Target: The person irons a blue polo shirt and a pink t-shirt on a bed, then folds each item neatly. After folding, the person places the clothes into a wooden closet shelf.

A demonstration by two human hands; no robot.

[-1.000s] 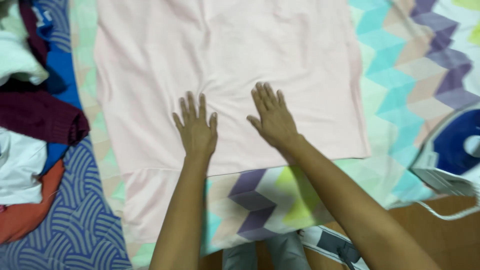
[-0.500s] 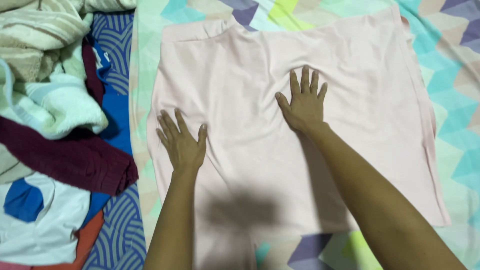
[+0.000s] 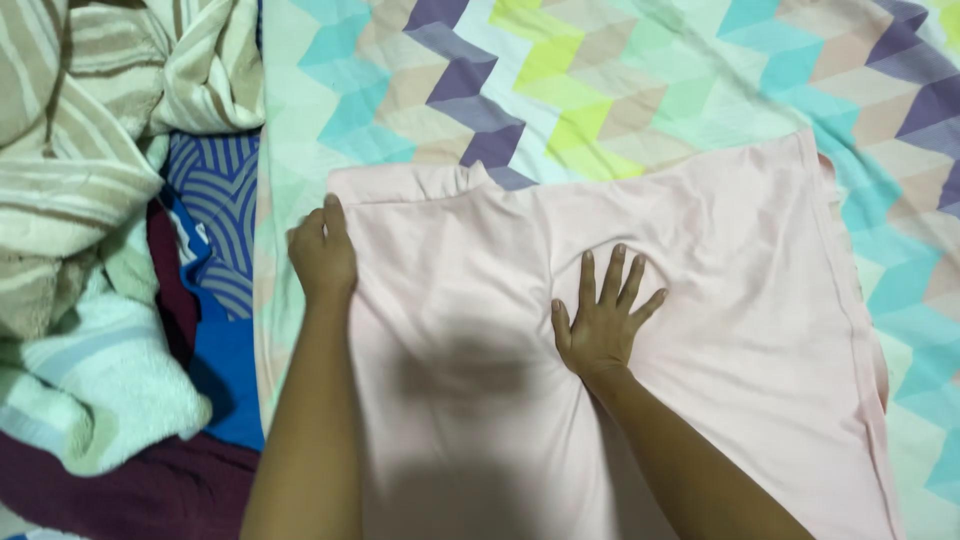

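Observation:
A pale pink garment lies spread flat on a sheet with a zigzag pattern in teal, purple and yellow. My left hand rests at the garment's upper left edge, fingers curled over the fabric near the corner. My right hand lies flat on the middle of the garment with fingers spread. Both forearms reach in from the bottom of the view. A dark shadow falls on the cloth between them.
A heap of other laundry fills the left side: a beige striped cloth, a pale green towel, a maroon piece and a blue patterned cloth.
The view has shifted toward the garment's top. My left hand moved up to the upper left edge and curled there; my right hand stays flat on the middle.

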